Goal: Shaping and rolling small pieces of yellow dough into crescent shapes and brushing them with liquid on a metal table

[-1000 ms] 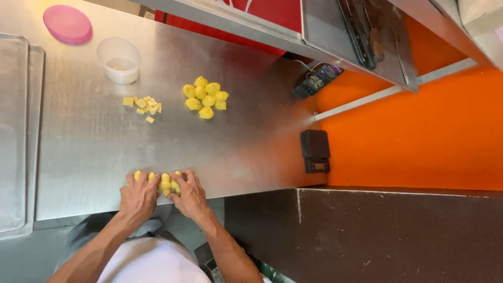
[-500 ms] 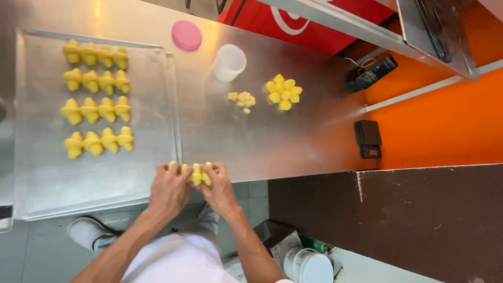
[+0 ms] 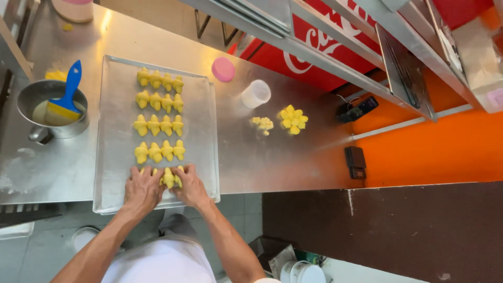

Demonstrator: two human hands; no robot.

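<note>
Head view: I look straight down on a steel desk [image 3: 262, 162], both arms reaching in from the near edge.
L hand: left hand [image 3: 141, 189] lies on the baking tray [image 3: 112, 173] near its front edge, fingers curled round the left end of a row of yellow dough pieces [image 3: 168, 178]; touching them, loosely closed.
R hand: right hand [image 3: 192, 188] cups the right end of the same row, fingers bent, pressing inward; not fully closed.
Dough in hand: sits betw. both hands, on the tray's near edge, just below the 4th row.
Tray: four finished rows of dough pieces [image 3: 159, 116], four per row, running from far edge toward me.
Left of tray: metal pot [image 3: 36, 112] w/ a blue-handled brush [image 3: 65, 99] resting inside, at the desk's left edge.
Right of tray: pink lid [image 3: 223, 69], white cup [image 3: 255, 94], small crumb pile [image 3: 263, 124], loose dough cluster [image 3: 293, 119], all mid-desk toward the far edge.
Right edge: black device [image 3: 356, 162] near the desk's end.
</note>
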